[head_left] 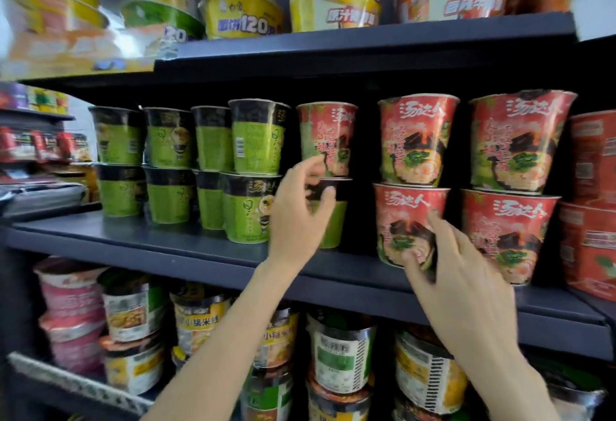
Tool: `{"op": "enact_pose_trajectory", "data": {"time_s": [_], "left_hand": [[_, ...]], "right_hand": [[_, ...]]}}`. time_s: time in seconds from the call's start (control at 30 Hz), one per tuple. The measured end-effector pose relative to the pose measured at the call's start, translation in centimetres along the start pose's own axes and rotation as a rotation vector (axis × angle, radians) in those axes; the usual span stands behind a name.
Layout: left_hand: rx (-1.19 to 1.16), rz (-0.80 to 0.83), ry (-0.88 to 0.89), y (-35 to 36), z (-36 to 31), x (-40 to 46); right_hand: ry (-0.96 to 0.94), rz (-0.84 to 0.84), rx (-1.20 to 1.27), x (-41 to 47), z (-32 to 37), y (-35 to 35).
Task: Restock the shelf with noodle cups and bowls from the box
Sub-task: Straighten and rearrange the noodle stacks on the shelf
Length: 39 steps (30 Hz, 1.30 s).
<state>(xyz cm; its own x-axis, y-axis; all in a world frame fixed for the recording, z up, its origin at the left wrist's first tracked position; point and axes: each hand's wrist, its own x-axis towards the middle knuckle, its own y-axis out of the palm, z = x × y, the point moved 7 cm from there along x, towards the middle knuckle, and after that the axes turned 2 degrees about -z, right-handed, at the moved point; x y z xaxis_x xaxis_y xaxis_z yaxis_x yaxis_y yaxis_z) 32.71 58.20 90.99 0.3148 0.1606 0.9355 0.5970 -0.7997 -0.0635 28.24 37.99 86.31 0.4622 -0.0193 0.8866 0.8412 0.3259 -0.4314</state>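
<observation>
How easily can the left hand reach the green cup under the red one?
Probably easily: the left hand is already in front of the green-and-black paper noodle cup beneath the red paper noodle cup, nothing between.

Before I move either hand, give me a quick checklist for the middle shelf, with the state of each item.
1. Left hand free: ok, fingers loosely spread in front of the green cup, not clamped on it.
2. Right hand placement: ok, fingers touch the lower red cup.
3. That red stack straight: ok, the upper red cup sits squarely on it.
4. Colours sorted: not ok, a red cup stands on the green cup.
5. Middle shelf front edge free: ok.
6. Supply box: cannot tell, not in view.
</observation>
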Motion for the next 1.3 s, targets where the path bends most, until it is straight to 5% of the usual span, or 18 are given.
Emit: {"op": "enact_pose_trajectory", "data": {"time_s": [0.13,0.27,0.43,0.57,0.7,0.77,0.93,1.3], "left_hand": [[0.495,0.017,0.312,-4.8,2.8,-0.2],[0.716,0.012,0.451,-7.6,5.9,1.6],[0.722,0.165,0.461,-8.4,10.1,3.7],[0.611,0.185,0.458,-8.3,11.2,4.1],[0.410,0.107,0.447,-8.7,10.4,4.1],[0.192,0.111,0.401,-8.6,9.1,4.3],[-0.428,0.299,-0.073,-5.1,6.1,5.8],[0.084,0.227,-0.236,1.9,4.7,8.2]], "right_hand": [[-0.112,-0.011,0.265,0.5,5.4,-0.2],[0.043,0.178,0.438,3.7,9.4,6.1],[0.303,0.218,0.278,7.3,11.4,12.9],[0.294,0.110,0.048,8.1,11.8,13.4],[0.279,0.107,0.070,8.4,11.3,12.6],[0.295,0.092,0.122,8.1,10.9,11.8],[0.362,0.054,0.237,6.6,10.2,10.0],[0.294,-0.089,0.059,5.4,10.8,9.1]]}}
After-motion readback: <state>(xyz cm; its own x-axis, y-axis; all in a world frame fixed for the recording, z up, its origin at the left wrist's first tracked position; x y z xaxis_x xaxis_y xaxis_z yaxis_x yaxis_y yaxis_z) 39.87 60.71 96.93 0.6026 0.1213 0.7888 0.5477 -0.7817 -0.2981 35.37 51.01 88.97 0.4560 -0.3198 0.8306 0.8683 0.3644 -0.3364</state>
